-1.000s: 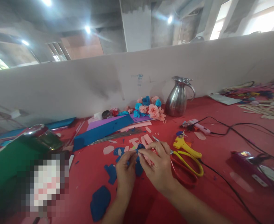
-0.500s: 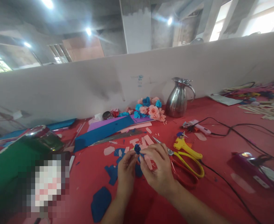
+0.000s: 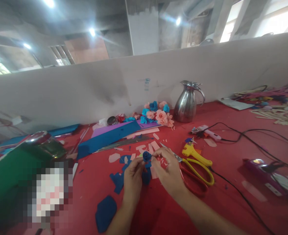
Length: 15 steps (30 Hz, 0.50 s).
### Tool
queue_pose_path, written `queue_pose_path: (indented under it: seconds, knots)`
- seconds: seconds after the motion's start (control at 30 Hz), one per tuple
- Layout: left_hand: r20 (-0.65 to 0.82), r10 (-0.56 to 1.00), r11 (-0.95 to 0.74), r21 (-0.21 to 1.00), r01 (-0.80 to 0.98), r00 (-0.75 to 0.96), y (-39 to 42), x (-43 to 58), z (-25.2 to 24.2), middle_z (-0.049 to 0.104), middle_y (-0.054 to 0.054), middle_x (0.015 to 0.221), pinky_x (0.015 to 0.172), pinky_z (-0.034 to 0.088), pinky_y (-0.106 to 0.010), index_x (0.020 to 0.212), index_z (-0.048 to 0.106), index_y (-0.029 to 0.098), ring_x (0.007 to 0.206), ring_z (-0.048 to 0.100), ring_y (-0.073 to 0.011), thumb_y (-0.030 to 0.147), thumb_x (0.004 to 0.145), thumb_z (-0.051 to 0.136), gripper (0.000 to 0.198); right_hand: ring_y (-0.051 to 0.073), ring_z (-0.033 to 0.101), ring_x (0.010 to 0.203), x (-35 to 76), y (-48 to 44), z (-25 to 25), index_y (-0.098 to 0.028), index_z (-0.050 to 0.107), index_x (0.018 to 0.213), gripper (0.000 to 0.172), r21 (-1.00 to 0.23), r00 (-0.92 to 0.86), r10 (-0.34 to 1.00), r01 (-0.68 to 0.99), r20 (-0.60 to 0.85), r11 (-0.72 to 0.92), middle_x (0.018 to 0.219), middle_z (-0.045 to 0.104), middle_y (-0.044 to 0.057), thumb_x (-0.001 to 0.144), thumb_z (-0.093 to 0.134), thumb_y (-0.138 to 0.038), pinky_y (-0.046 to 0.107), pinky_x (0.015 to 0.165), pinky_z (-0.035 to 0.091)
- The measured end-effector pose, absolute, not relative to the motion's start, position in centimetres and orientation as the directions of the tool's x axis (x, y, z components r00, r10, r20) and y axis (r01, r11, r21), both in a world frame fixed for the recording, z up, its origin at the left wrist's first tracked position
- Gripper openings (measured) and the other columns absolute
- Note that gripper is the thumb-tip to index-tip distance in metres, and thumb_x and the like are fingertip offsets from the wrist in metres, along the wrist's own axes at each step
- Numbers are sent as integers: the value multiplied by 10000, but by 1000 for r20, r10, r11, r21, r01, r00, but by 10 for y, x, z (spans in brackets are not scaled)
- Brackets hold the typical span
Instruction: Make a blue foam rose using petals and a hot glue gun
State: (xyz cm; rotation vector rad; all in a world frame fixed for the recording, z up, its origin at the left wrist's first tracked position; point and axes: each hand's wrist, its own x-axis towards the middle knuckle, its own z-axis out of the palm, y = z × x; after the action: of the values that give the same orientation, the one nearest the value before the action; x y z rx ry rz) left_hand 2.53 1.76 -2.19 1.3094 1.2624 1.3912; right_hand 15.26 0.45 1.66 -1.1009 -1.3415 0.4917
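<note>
My left hand [image 3: 132, 180] and my right hand [image 3: 168, 171] meet over the red table [image 3: 232, 169], both pinched on a small rolled dark blue paper flower [image 3: 147, 156] held between their fingertips. More dark blue paper hangs below the roll, between the hands. Cut blue and pink paper pieces [image 3: 124, 160] lie on the table just beyond my fingers. A larger blue piece [image 3: 105, 212] lies near my left forearm.
Yellow-handled scissors [image 3: 198, 164] and red-handled scissors [image 3: 193, 186] lie right of my hands. Behind are a glue gun [image 3: 207, 133] with its cable, a steel jug [image 3: 186, 101], finished pink and blue paper flowers [image 3: 157, 114], blue and purple sheets [image 3: 109, 135], and a purple device [image 3: 268, 173].
The blue paper has been rolled tighter into a small flower that now stands above my fingertips. My hands stayed in the same place.
</note>
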Motion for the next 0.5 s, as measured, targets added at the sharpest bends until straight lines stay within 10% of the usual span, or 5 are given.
queue_pose_path:
  seconds: [0.5]
  knots:
    - [60, 991, -71, 993, -90, -121, 15, 31, -14, 587, 2, 630, 600, 396, -227, 687, 678, 165, 604, 497, -123, 321, 723, 675, 161, 172, 568, 736, 151, 5, 17, -204, 596, 708, 99, -900, 238, 871, 186, 430, 393, 723, 622, 10, 774, 524, -187, 285, 686, 455]
